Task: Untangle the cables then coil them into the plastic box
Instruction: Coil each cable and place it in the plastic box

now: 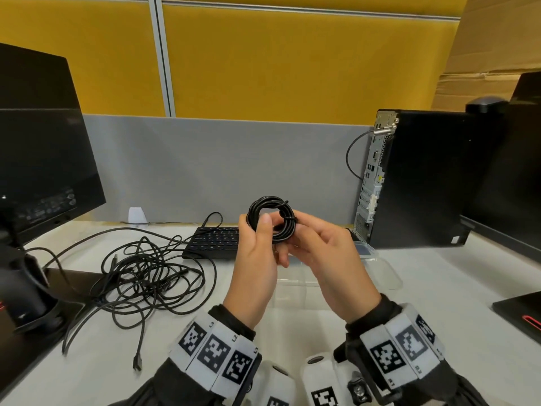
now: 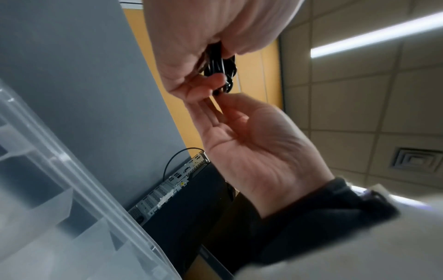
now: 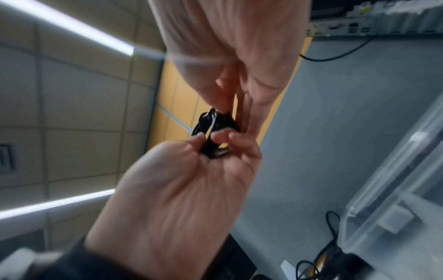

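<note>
- Above the desk (image 1: 439, 288), we hold a coiled black cable (image 1: 272, 218) in our left hand (image 1: 257, 259), thumb and fingers curled round it.
- Our right hand (image 1: 330, 259) pinches the coil's far side.
- More cables (image 1: 146, 273) lie tangled (left of the keyboard (image 1: 213, 240)).
- The plastic box (image 1: 377, 271) sits beneath our hands.

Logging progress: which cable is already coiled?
The black cable held up in both hands, wound into a tight ring; the other cables lie tangled on the desk.
</note>
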### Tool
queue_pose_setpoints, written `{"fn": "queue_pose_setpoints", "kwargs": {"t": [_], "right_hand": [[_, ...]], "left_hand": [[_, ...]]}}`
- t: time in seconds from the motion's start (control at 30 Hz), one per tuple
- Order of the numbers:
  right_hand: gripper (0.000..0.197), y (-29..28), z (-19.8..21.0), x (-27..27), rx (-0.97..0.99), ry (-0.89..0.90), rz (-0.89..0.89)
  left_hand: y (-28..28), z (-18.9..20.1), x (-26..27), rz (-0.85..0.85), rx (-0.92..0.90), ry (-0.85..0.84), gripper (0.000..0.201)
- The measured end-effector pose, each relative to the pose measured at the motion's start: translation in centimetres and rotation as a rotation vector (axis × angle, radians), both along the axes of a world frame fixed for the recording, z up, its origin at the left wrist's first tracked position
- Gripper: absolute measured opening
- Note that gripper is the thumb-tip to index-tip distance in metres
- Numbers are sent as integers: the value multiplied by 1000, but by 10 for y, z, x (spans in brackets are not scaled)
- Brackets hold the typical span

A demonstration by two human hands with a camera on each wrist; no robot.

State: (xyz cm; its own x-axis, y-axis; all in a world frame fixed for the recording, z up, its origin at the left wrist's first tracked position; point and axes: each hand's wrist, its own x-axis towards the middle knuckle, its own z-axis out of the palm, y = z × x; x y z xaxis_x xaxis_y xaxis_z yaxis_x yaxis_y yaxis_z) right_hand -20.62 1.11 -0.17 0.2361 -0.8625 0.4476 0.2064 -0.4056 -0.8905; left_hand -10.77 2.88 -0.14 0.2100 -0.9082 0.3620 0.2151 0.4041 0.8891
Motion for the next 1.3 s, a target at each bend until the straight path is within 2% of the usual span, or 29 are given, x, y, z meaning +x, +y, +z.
{"fn": "queue_pose_setpoints", "kwargs": {"t": [0.1,0.17,0.23,0.3,0.43,0.53,0.77,0.83,1.0,1.1,1.2,1.3], "right_hand": [[30,3,5,-3,27,-48,73],[23,4,3,-2,9,-44,14],[26,0,-2,-3,33,-85,-51],[27,-3,-4,-5,61,-112,-52],[24,-9,-8,-11,87,-95,-23],[21,-11,-10,-13,90,-57,-31],[18,-13,-16,-15,95,-22,-100],[20,-16,-18,-16,62,52,-154],[27,-24,-17,-12,-69,215,-320],[20,-27,-10,-8,-94,257,-292],[15,-40,-1,-7,-97,374,-269],[19,-62,7,-4,-61,532,-315]], "left_hand": [[-3,-4,-1,27,-34,-66,14],[-4,-9,-4,5,-22,-79,13],[-5,-13,-7,-59,35,-50,12],[-6,-15,-7,-132,91,-34,16],[-9,-14,2,-208,158,-123,28],[-10,-11,10,-242,148,-141,34],[-13,-13,12,-183,115,-172,19],[-13,-13,12,-214,110,-149,19],[-12,-11,11,-349,105,53,23],[-16,-12,15,-352,152,65,28],[-22,-14,27,-357,230,-35,29],[-33,-21,51,-217,243,-343,26]]}}
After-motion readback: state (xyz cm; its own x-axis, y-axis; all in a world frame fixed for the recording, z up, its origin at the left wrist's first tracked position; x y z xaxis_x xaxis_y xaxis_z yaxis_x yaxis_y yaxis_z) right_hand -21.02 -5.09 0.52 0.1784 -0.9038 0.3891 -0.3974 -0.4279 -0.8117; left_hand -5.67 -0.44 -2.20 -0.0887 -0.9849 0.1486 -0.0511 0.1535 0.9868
